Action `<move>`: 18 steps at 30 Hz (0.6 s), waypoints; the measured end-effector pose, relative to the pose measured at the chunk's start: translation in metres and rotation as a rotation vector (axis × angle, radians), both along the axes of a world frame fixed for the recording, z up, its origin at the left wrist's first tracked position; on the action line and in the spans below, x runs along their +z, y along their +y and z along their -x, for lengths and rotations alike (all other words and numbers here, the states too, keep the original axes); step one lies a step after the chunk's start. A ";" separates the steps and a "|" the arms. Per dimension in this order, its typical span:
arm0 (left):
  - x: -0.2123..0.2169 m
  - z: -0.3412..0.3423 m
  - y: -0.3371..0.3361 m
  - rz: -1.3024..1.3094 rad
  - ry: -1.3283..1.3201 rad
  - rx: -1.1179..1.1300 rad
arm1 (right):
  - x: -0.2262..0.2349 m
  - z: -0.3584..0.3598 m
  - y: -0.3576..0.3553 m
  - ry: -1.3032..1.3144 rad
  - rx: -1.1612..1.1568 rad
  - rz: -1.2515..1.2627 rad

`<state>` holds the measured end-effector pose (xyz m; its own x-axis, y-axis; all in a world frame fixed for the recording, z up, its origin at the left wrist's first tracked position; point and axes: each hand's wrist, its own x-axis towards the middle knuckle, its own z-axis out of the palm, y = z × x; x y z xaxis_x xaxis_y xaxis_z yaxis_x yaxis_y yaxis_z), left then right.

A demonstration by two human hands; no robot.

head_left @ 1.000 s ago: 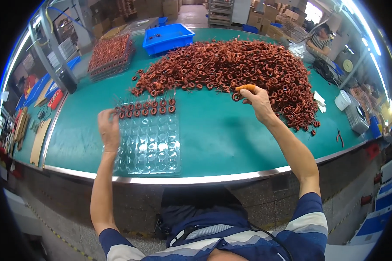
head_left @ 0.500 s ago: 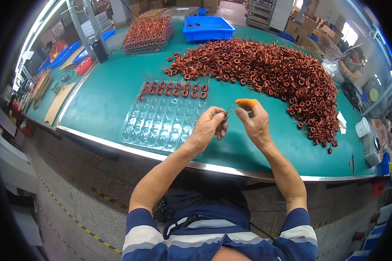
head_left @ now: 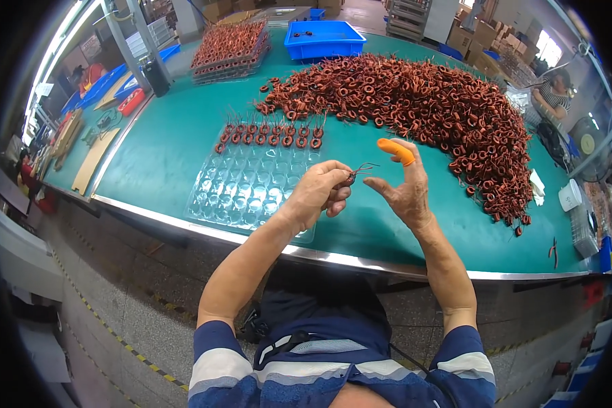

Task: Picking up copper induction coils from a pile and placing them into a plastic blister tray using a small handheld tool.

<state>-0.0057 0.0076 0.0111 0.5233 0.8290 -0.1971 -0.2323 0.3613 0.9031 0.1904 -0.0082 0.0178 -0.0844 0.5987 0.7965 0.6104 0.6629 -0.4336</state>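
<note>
A small reddish-brown wire coil (head_left: 351,180) is above the green table (head_left: 360,234), just right of the clear plastic tray (head_left: 241,183) and between the two hands. Its ring is mostly covered by fingers, so I cannot tell which way the ring faces; its thin wire ends (head_left: 366,167) point right and slightly toward the far side, spreading a little, so its long axis runs roughly left to right. The left hand (head_left: 318,193) has it pinched between thumb and fingertips, the other fingers curled in beneath. The right hand (head_left: 408,190) has thumb and forefinger spread wide, with nothing visible between them; an orange finger cover (head_left: 396,151) sits on the forefinger, and the thumb tip is near the wire ends, though whether it touches them I cannot tell. In the tray, the two far rows hold seated coils (head_left: 275,141), their wires rising toward the far side, while the nearer rows of pockets show only clear plastic. By that, the tray looks partly filled, with most pockets left and a large heap of loose coils (head_left: 401,95) beyond, stretching from the far middle to the right. At the far left stands a stack of filled trays (head_left: 230,53), beside a blue bin (head_left: 326,50) with a few dark pieces inside. Pliers (head_left: 553,253) lie at the near right, with a white tub (head_left: 570,196) farther back.
</note>
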 end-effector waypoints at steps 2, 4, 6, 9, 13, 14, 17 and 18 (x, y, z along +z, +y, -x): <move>-0.001 -0.003 0.001 0.016 -0.003 -0.023 | -0.004 -0.004 0.001 -0.080 0.113 -0.008; -0.002 -0.005 0.001 0.033 -0.005 -0.046 | -0.016 -0.004 0.004 -0.156 0.174 -0.059; -0.004 -0.006 0.001 -0.009 -0.031 -0.119 | -0.019 -0.001 0.003 -0.089 0.172 0.014; -0.015 -0.017 -0.005 -0.279 -0.008 -0.018 | -0.017 -0.002 0.002 -0.008 0.172 0.165; -0.021 -0.018 -0.006 -0.645 0.227 0.080 | -0.016 0.001 -0.002 0.306 0.276 0.531; -0.020 -0.017 -0.008 -0.625 0.245 0.092 | -0.016 0.000 -0.001 0.307 0.275 0.529; -0.012 -0.018 -0.015 -0.662 0.184 0.113 | -0.017 -0.001 -0.001 0.456 0.361 0.647; -0.011 -0.019 -0.016 -0.662 0.185 0.113 | -0.016 -0.002 0.000 0.484 0.392 0.691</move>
<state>0.0129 -0.0084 -0.0003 0.4333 0.8528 0.2914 -0.0571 -0.2967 0.9533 0.1928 -0.0086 0.0020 -0.1325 0.9522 0.2753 0.0469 0.2834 -0.9578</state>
